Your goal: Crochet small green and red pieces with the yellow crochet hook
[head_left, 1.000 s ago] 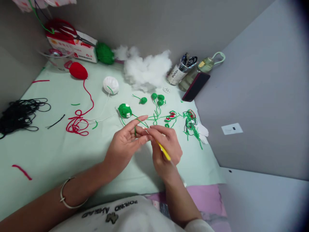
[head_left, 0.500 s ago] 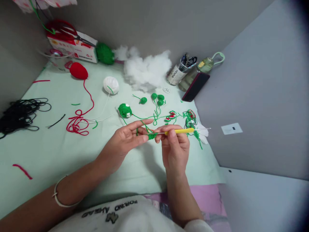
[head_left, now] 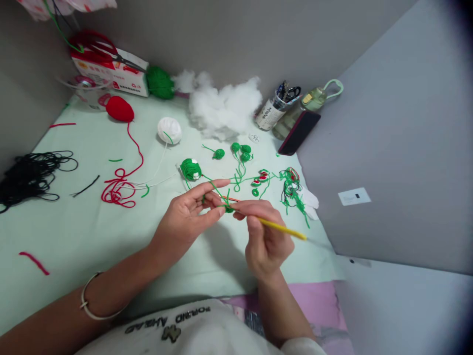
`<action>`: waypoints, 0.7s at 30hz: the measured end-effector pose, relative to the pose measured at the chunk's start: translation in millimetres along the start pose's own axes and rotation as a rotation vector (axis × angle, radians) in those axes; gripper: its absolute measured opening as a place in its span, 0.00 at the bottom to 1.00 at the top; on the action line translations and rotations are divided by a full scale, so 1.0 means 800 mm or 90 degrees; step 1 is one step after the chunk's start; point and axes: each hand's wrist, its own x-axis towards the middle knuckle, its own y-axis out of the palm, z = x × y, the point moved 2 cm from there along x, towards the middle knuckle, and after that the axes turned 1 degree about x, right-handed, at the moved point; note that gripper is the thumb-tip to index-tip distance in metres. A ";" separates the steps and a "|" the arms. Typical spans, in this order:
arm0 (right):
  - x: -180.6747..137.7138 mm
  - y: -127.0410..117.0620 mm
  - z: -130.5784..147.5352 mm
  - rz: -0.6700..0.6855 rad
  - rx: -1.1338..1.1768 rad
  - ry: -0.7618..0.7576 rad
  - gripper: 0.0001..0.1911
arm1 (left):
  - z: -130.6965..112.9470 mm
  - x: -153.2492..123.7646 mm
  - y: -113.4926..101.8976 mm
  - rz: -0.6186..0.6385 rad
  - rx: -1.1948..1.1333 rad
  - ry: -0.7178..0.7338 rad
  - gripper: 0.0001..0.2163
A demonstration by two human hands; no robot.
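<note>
Between thumb and fingers, my left hand (head_left: 190, 213) pinches a small green crochet piece (head_left: 229, 209), with green yarn running over its raised index finger. My right hand (head_left: 269, 239) grips a yellow-handled crochet hook (head_left: 283, 228), whose tip meets the piece; the handle slants down to the right. A thin orange strand or stick (head_left: 231, 198) shows just behind the fingertips. Beyond my left hand lies a green yarn ball (head_left: 191, 169) with white patches. Small green crocheted balls (head_left: 245, 149) and red, white and green crocheted pieces (head_left: 260, 177) lie past my right hand.
Behind are white stuffing (head_left: 225, 108), a white yarn ball (head_left: 169, 130), a red yarn ball (head_left: 120, 109), a pen cup (head_left: 271, 113), a bottle (head_left: 314, 98) and a leaning phone (head_left: 299, 133). Black yarn (head_left: 31, 175) lies left; scissors (head_left: 107, 52) rest on a box (head_left: 127, 81).
My right hand has turned, so the hook's handle has swung from nearly level to sloping down right. The hook's tip stays at the green piece. My left hand has barely moved.
</note>
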 end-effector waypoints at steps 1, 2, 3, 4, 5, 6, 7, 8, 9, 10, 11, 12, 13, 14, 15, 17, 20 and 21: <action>-0.003 0.001 0.001 0.012 -0.047 -0.059 0.12 | -0.001 0.000 0.001 -0.005 -0.009 -0.002 0.17; -0.006 0.003 0.001 0.026 -0.099 -0.111 0.13 | -0.001 -0.001 0.002 -0.006 -0.025 -0.009 0.18; -0.009 0.006 0.001 0.038 -0.152 -0.151 0.15 | -0.001 -0.001 0.003 0.000 -0.050 -0.021 0.19; -0.012 0.008 -0.001 0.042 -0.203 -0.179 0.17 | 0.000 -0.001 0.004 0.010 -0.079 -0.039 0.20; -0.015 0.011 -0.003 0.041 -0.248 -0.193 0.19 | 0.001 -0.001 0.005 0.023 -0.109 -0.061 0.20; -0.018 0.013 -0.005 0.037 -0.284 -0.195 0.22 | 0.002 0.000 0.006 0.036 -0.135 -0.084 0.20; -0.020 0.015 -0.007 0.029 -0.307 -0.194 0.24 | 0.003 0.000 0.006 0.048 -0.158 -0.106 0.20; -0.021 0.016 -0.008 0.022 -0.320 -0.192 0.25 | 0.004 0.001 0.006 0.059 -0.177 -0.128 0.19; -0.021 0.016 -0.009 0.016 -0.326 -0.190 0.27 | 0.006 0.002 0.006 0.067 -0.193 -0.150 0.18; -0.021 0.016 -0.009 0.014 -0.326 -0.186 0.27 | 0.007 0.003 0.005 0.076 -0.209 -0.171 0.18; -0.019 0.015 -0.009 0.015 -0.314 -0.181 0.27 | 0.008 0.005 0.004 0.081 -0.225 -0.188 0.18; -0.017 0.013 -0.009 0.015 -0.286 -0.168 0.25 | 0.009 0.006 0.003 0.080 -0.238 -0.199 0.18; -0.013 0.010 -0.009 0.010 -0.241 -0.140 0.22 | 0.008 0.008 0.001 0.074 -0.244 -0.202 0.18; -0.009 0.007 -0.009 0.000 -0.182 -0.099 0.19 | 0.008 0.009 -0.001 0.065 -0.242 -0.195 0.17; -0.005 0.005 -0.010 -0.016 -0.113 -0.051 0.16 | 0.006 0.010 -0.003 0.057 -0.230 -0.180 0.17; 0.003 0.001 -0.012 -0.058 0.038 0.042 0.12 | 0.003 0.010 -0.006 0.044 -0.184 -0.139 0.17; 0.009 0.004 -0.016 -0.082 0.182 0.107 0.09 | 0.001 0.008 -0.005 0.045 -0.107 -0.082 0.19; 0.010 0.006 -0.017 -0.081 0.195 0.110 0.09 | 0.002 0.007 -0.004 0.046 -0.088 -0.070 0.19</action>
